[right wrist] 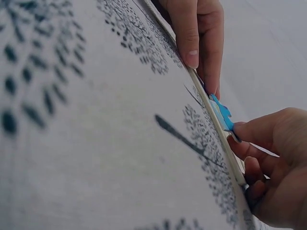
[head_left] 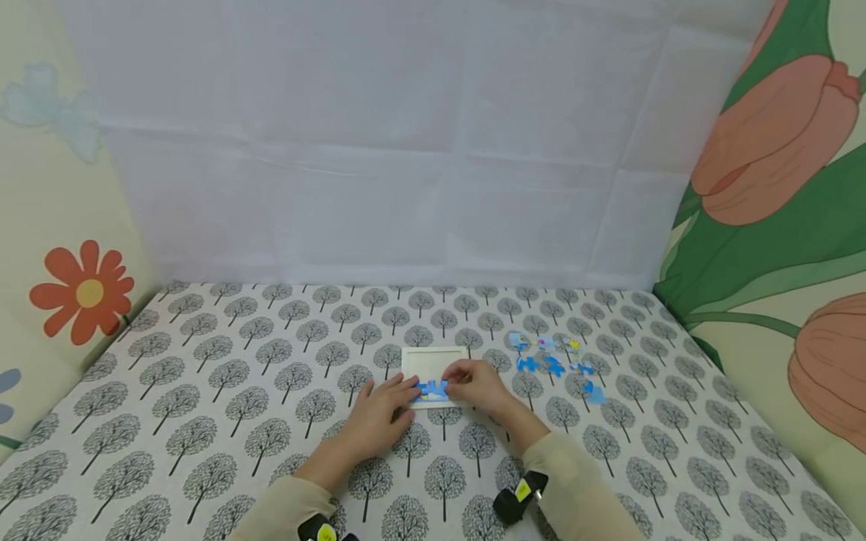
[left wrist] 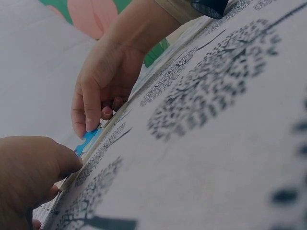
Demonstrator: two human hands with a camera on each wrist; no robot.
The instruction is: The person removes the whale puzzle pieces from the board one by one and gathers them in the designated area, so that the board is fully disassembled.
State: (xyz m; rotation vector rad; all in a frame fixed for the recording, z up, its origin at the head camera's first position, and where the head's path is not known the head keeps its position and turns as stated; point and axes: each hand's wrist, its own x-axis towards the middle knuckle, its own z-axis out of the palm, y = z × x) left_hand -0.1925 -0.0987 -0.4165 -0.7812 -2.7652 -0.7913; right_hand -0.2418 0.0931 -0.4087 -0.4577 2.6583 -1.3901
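Observation:
A small white puzzle tray lies on the table, with blue jigsaw pieces along its near part and a bare panel behind them. My left hand rests at the tray's left side, its fingers extended onto the pieces and the thumb by the near edge. From the right, my right hand pinches a blue jigsaw piece between thumb and forefinger. That piece is slightly tilted at the near rim in the right wrist view. The fingers partly hide the pieces in the tray.
Right of the tray lie several loose jigsaw pieces, with a light blue piece nearer to me. A tree-print cloth covers the table. A white sheet hangs behind it, between walls with painted flowers.

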